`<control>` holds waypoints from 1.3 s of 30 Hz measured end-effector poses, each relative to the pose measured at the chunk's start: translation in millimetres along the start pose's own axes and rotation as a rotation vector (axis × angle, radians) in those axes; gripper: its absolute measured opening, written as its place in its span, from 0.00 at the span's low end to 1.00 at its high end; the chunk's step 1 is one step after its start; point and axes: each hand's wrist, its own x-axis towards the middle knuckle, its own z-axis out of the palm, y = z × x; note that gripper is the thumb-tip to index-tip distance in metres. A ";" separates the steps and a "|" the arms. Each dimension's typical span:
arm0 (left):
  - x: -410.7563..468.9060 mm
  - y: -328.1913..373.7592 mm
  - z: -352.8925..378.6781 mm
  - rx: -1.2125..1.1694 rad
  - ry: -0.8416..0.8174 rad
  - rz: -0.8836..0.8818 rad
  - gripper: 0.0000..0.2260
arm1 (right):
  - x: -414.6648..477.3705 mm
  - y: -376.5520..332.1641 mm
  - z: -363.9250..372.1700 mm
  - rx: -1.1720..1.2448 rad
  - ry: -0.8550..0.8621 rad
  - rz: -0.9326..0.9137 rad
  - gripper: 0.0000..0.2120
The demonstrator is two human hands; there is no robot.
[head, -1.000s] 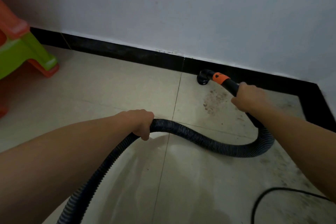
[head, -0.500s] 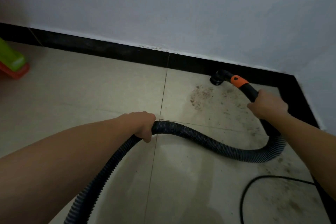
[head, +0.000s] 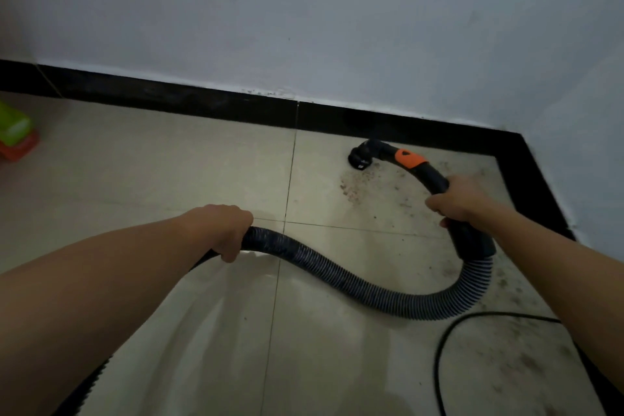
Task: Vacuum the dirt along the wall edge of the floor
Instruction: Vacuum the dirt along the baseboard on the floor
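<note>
Below the skirting: the black skirting runs along the foot of a white wall and turns a corner at the right. In front of it lies a floor of pale, glossy tiles, and the light is dim.
Dirt: brown specks of dirt lie on the tile near the skirting, thickest just on the near side of the nozzle. Fainter marks spread toward the corner and along the skirting's right-hand run.
Nozzle: one black nozzle sits close to the skirting, apart from it, at the edge of the dirt.
Hose: one ribbed hose loops well out from the skirting, joined to a rigid black handle with one orange collar.
Left hand: the left hand is curled over the hose, gripping it far from the skirting.
Right hand: the right hand is wrapped round the handle, nearer the skirting.
Count: two hands, two forearms, one thin black cord, and one green and orange plastic object.
Cut off: the hose vanishes under the left forearm. The cord leaves the bottom edge and passes behind the right forearm. The plastic object is cropped by the left edge.
Unclear: I cannot tell whether the nozzle mouth touches the tile.
</note>
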 end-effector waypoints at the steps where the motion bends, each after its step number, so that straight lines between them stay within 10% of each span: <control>1: -0.1 3.6 -1.2 -0.003 0.006 0.010 0.22 | -1.8 6.1 -3.7 -0.010 0.011 0.016 0.18; 39: -10.9 22.8 4.8 0.112 -0.072 0.093 0.22 | -76.2 43.6 -28.7 -0.235 -0.205 -0.173 0.10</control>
